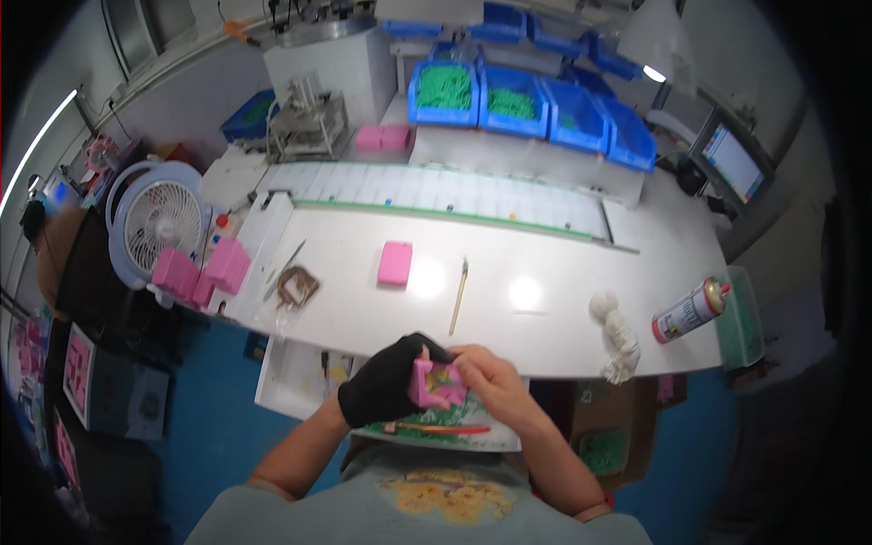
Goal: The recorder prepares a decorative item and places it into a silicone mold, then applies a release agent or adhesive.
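Note:
Over the front edge of the white table, my left hand (386, 381) in a black glove grips a pink rubber mold (440, 385) with a cut, hollowed side facing up. Something yellowish-green shows inside it, too small to make out. The bare fingers of my right hand (493, 381) pinch the mold's right edge. Below both hands, an open drawer (490, 441) holds green scraps, and a red-and-tan stick (445, 428) lies across it. Another pink mold (395, 263), closed, lies on the table ahead of my hands. A thin wooden-handled tool (460, 300) rests to its right.
At right are a bunched white cloth (618, 341), a spray can (688, 312) and a green bin (743, 318). Leftward lie a brown ring-shaped piece (297, 287), stacked pink molds (227, 265) and a fan (162, 221). Blue bins (513, 102) with green pieces stand behind.

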`<state>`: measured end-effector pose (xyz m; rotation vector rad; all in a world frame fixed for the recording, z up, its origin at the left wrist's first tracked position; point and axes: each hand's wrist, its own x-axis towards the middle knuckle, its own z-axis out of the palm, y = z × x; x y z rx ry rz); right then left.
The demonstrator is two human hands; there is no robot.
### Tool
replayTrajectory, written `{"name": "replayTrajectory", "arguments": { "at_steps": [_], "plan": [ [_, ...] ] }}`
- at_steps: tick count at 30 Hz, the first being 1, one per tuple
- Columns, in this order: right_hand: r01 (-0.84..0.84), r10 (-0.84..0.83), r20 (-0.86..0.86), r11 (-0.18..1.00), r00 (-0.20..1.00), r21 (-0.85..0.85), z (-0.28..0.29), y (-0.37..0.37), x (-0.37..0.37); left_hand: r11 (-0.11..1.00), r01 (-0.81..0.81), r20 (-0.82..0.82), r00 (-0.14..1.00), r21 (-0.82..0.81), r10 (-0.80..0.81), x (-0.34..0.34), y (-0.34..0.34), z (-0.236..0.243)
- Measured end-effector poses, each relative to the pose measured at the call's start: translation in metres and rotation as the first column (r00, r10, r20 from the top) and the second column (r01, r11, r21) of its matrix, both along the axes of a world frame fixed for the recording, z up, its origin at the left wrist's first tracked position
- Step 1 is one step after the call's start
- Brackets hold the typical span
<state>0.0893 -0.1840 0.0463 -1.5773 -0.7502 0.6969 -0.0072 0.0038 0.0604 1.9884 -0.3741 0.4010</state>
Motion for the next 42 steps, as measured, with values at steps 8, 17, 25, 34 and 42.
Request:
{"name": "replayTrajectory", "arguments": {
  "at_steps": [8, 17, 25, 34, 42],
  "plan": [
    [-0.058, -0.007, 0.253, 0.967, 0.967, 0.249, 0.006, 0.005, 0.002, 0.836, -0.299, -0.17, 0.954, -0.459, 0.248, 0.001, -0.019, -0.018],
    [-0.25, 0.223, 0.162, 0.954, 0.961, 0.169, 0.006, 0.001, 0.016, 0.456, 0.099, -0.172, 0.84, -0.885, -0.515, -0.006, 0.003, -0.03],
    [0.232, -0.201, -0.169, 0.954, 0.965, 0.192, -0.002, 0.01, 0.003, 0.675, -0.126, -0.33, 0.926, -0.727, -0.183, 0.011, 0.0, -0.033],
    [0.216, -0.195, -0.162, 0.968, 0.967, 0.124, -0.011, 0.013, -0.004, 0.751, -0.152, -0.35, 0.93, -0.642, -0.111, 0.004, -0.005, -0.037],
    [0.128, -0.179, 0.614, 0.984, 0.769, 0.126, 0.007, 0.016, 0.008, 0.768, -0.153, -0.359, 0.927, -0.622, -0.106, 0.0, -0.012, -0.037]
  ]
}}
